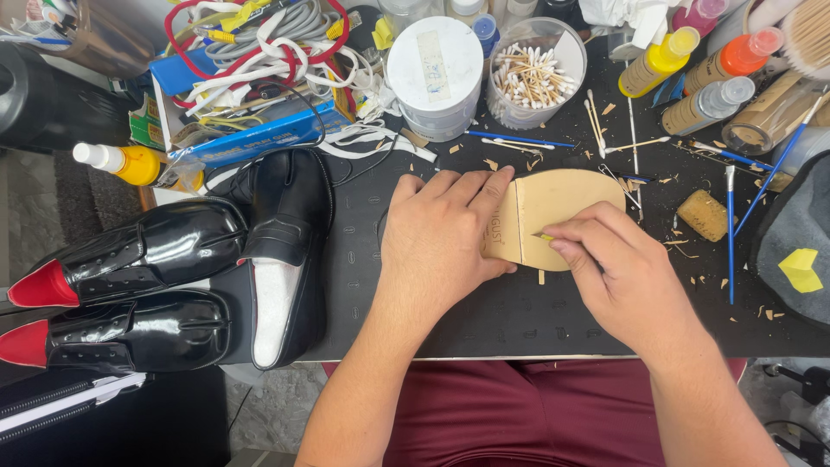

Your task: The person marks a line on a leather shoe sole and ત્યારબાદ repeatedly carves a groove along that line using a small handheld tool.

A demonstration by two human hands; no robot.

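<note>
A tan leather sole piece (558, 203) lies flat on the black cutting mat (484, 316). My left hand (437, 238) presses down on its left part, fingers spread over the edge. My right hand (609, 268) pinches a small yellow-tipped tool (545, 236) whose tip touches the sole near a straight line across it. Most of the tool is hidden inside my fingers.
A black loafer (285, 251) lies on the mat's left edge, with two glossy black boots with red toes (130, 290) beside it. Behind stand a white tub (435, 76), a cup of cotton swabs (529, 76), glue bottles (692, 73), blue brushes (731, 233), a cork (702, 214) and a box of cords (259, 60).
</note>
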